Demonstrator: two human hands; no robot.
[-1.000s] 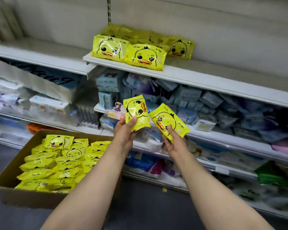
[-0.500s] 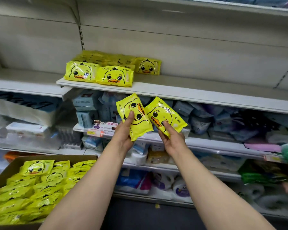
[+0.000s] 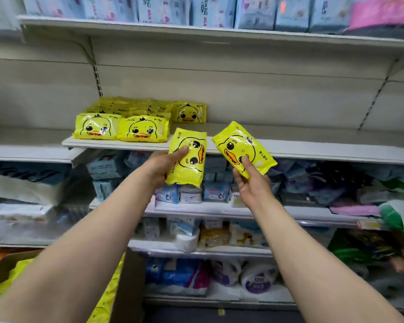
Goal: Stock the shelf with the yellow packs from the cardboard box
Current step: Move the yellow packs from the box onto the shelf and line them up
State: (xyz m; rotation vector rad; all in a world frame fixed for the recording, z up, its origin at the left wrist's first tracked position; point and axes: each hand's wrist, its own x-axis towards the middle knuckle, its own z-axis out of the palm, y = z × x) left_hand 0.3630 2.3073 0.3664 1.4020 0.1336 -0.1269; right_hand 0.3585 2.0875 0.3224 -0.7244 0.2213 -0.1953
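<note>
A brown cardboard box (image 3: 128,287) holds yellow plastic duck-print packs (image 3: 0,290); left hand (image 3: 160,165) and right hand (image 3: 252,185) each grasp one pack at the white shelf's (image 3: 336,150) bare front edge.

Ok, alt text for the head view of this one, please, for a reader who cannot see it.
A person's left hand and right hand each hold up a yellow duck-face pack, the left pack and the right pack, in front of a white shelf. More yellow packs lie on that shelf at left; an open cardboard box of them sits at lower left.

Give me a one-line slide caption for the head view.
Left hand and right hand each hold a yellow pack before the shelf.
</note>
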